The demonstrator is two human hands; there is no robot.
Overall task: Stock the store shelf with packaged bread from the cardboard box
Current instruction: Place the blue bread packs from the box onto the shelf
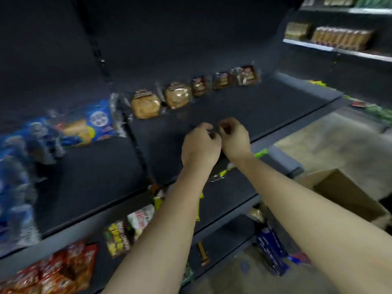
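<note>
The packaged bread [177,96] already stocked stood in a row of 5 beyond the left hand [200,145] and right hand [234,137], against the back of the shelf [275,107]. 2 round bun packs [145,105] were just past the left hand and to its left. 3 smaller dark-labelled packs [222,80] ran on farther, up and to the right of the right hand. The row's long axis ran from near-left to far-right, across the line of both forearms. No pack lay under or between the hands.

The cardboard box [347,194] sat open well behind the hands, on the outer side of the right forearm. That probably made the right hand the nearer one for the next reach. The box's contents could not be seen.

Both hands were together over bare shelf, knuckles touching and fingers curled inward. Whether they pinched something small was too blurred to tell.

Blue bread bags [93,124] lay well to the left of the left hand. Snack packets [118,238] sat on a lower shelf beside the left forearm.
</note>
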